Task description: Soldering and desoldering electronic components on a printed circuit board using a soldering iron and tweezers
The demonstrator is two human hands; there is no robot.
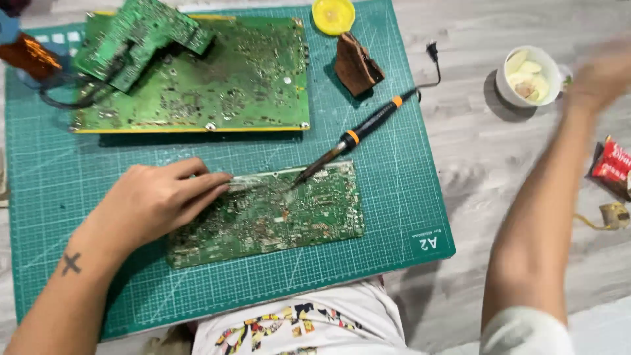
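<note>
Fingers of the left hand lie flat on the green circuit board, steadying it, gripping nothing, while the blurred right hand reaches near the white cup, grip unreadable.

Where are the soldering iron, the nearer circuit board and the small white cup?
soldering iron (368,127), head view, on its black handle.
nearer circuit board (289,217), head view, on its bare middle.
small white cup (505,83), head view, on its left wall.
</note>
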